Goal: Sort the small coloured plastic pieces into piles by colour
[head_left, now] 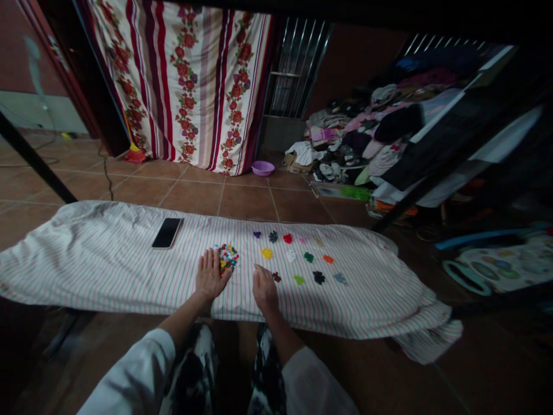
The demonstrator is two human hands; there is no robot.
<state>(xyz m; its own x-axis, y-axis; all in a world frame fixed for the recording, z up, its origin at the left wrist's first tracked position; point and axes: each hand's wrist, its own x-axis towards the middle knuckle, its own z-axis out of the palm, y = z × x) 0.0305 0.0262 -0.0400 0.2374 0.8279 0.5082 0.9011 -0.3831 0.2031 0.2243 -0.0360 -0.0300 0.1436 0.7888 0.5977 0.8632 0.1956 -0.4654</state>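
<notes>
My left hand (210,276) lies flat on the striped cloth (129,276), fingers stretched out and pressed against the left side of a heap of small mixed-colour pieces (228,258). To the right of that heap, my right hand (265,289) rests with its fingers curled in; whatever may be between them is hidden. Just beside it is a little brown pile (276,277). Further right lie several small piles sorted by colour, among them yellow (266,253), red (287,238), green (308,257), orange (328,259), lime (299,279) and black (318,277).
A phone (167,233) lies on the cloth left of the heap. Beyond the cloth-covered surface are a tiled floor (203,193), a purple basin (262,168), a floral curtain (190,86) and a large mound of clothes (358,132). Dark slanting bars (37,155) flank the surface.
</notes>
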